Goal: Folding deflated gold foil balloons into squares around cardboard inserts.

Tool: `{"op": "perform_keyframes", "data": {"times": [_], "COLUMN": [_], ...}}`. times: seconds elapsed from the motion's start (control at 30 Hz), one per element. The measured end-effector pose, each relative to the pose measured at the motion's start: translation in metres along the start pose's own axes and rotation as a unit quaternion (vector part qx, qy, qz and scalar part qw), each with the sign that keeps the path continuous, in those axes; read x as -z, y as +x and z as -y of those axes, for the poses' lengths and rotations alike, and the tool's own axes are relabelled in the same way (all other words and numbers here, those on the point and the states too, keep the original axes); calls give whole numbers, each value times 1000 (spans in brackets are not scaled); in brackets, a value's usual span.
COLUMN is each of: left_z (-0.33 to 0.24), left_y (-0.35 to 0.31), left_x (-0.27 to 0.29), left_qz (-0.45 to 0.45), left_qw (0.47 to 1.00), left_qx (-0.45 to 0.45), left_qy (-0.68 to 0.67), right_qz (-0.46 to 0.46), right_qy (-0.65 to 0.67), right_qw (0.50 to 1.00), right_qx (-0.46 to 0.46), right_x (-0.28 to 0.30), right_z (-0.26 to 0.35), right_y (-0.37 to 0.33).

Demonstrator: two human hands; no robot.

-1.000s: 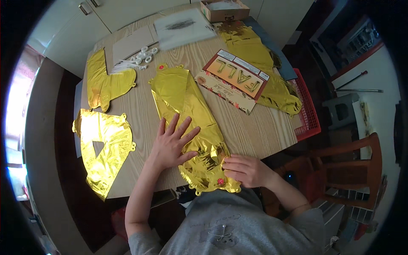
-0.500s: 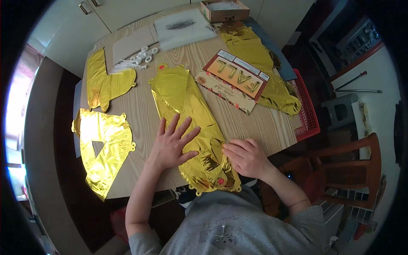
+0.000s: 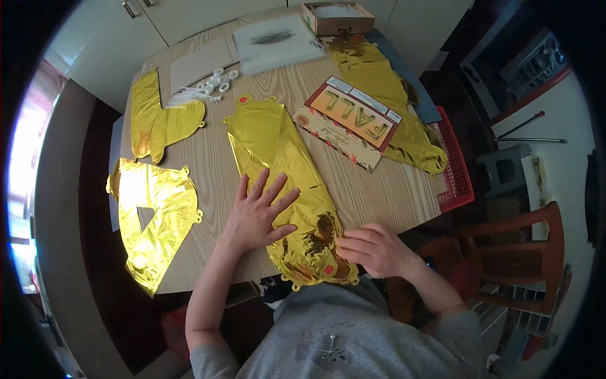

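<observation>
Left hand spread flat, fingers wide, palm pressing on the near left edge of a long gold foil balloon; nothing gripped, only held down. Right hand resting at the balloon's near right corner, fingers loosely curled together and pointing left, fingertips touching the crinkled foil; no clear pinch visible. Balloon lying deflated on the wooden table, long axis running from the near edge by the body away and slightly left toward the far side; near end overhanging the table edge just between both hands. Both hands about equally close to that near end. To the left, two more gold foil shapes, well apart from the hands; to the right, a printed card overlapping another gold sheet; bare wood between balloon and card. Small white plastic pieces far across.
</observation>
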State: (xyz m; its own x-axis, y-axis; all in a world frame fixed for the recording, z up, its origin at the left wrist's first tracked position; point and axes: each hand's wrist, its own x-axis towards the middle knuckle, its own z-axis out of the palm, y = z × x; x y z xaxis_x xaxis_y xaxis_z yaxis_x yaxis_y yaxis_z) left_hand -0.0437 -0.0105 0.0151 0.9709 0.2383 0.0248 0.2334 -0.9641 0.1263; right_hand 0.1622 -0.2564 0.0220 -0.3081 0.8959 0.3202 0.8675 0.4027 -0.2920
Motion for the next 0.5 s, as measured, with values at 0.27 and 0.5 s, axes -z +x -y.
{"op": "perform_keyframes", "data": {"times": [0.27,0.5], "left_z": [1,1], "left_y": [0,0], "left_x": [-3,-2], "left_qz": [-8,-11], "left_qw": [1000,1000], "left_qx": [-7,-6], "left_qy": [0,2], "right_qz": [-80,-104], "right_qy": [-63,-90], "right_qw": [992,987], "right_qx": [76,84], "right_x": [-22,-25], "right_z": [3,8], "right_y": [-14,-4]}}
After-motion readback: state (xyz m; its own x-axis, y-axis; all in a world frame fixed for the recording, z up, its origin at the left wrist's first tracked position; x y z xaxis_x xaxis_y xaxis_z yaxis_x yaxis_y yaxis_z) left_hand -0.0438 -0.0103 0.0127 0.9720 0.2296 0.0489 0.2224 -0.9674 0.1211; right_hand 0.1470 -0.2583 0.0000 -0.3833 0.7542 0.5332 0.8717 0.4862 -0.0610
